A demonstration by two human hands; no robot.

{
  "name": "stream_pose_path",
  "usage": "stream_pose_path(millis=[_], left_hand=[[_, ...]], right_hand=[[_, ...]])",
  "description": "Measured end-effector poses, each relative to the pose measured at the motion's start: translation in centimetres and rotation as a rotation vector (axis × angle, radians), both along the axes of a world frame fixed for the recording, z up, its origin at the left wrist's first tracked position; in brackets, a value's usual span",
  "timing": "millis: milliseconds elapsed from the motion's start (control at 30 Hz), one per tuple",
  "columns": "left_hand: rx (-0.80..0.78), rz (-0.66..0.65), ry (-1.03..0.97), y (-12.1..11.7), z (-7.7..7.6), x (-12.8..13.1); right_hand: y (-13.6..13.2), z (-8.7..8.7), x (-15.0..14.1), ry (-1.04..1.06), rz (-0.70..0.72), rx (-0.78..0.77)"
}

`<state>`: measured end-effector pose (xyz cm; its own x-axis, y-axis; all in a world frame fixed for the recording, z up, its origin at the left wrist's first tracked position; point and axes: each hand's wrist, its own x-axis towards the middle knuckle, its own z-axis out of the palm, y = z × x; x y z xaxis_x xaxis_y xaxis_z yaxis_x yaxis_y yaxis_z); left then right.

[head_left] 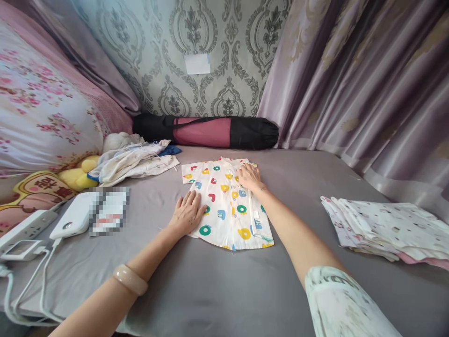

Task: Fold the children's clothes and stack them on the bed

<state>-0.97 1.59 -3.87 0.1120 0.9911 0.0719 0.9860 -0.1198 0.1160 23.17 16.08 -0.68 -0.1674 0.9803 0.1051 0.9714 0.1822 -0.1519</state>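
Note:
A child's short-sleeved shirt (224, 206), white with colourful letter-like prints, lies spread on the grey bed sheet. Its left sleeve sticks out flat; along the right side, a strip of cloth with a small white label is turned inward over the front. My left hand (187, 213) rests flat on the shirt's left edge, fingers stretched out. Over the upper right part, near the collar, my right hand (249, 177) lies on the cloth with its fingers slightly bent and apart. Part of the shoulder is hidden under it.
On the right lies a stack of folded clothes (389, 229). Crumpled clothes (135, 161) lie at the back left, near a yellow plush toy (80, 175). A white power bank (75, 215), a power strip (28, 227) and cables occupy the left. A black and red rolled bag (201, 131) lies along the wall.

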Motion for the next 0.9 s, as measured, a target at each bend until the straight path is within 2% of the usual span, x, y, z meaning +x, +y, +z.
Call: stream_pose_path(millis=[133, 333, 567, 633, 700, 767, 833, 900], left_hand=[[0.015, 0.004, -0.005, -0.4, 0.0, 0.5], [0.105, -0.022, -0.032, -0.7, 0.1, 0.6], [0.153, -0.071, -0.080, -1.1, 0.7, 0.7], [0.171, -0.084, -0.082, -1.2, 0.9, 0.7], [0.186, -0.086, -0.084, -1.3, 1.1, 0.7], [0.200, -0.084, -0.093, -1.4, 1.2, 0.7], [0.210, -0.080, -0.104, -1.5, 1.2, 0.7], [0.214, -0.074, -0.109, -1.5, 1.3, 0.7]], right_hand=[[2.3, -1.1, -0.1, -0.001, -0.018, -0.134], [2.6, -2.2, -0.4, 0.003, -0.024, -0.195], [3.4, -0.8, -0.6, -0.020, -0.021, -0.220], [3.7, -0.4, -1.2, -0.057, -0.019, -0.171], [3.8, -0.4, -2.4, -0.078, 0.026, -0.060], [3.8, -0.8, -3.8, -0.077, 0.141, -0.011], [4.1, -1.2, -5.4, -0.069, 0.243, -0.075], [4.6, -1.6, -6.7, -0.061, 0.273, -0.150]])
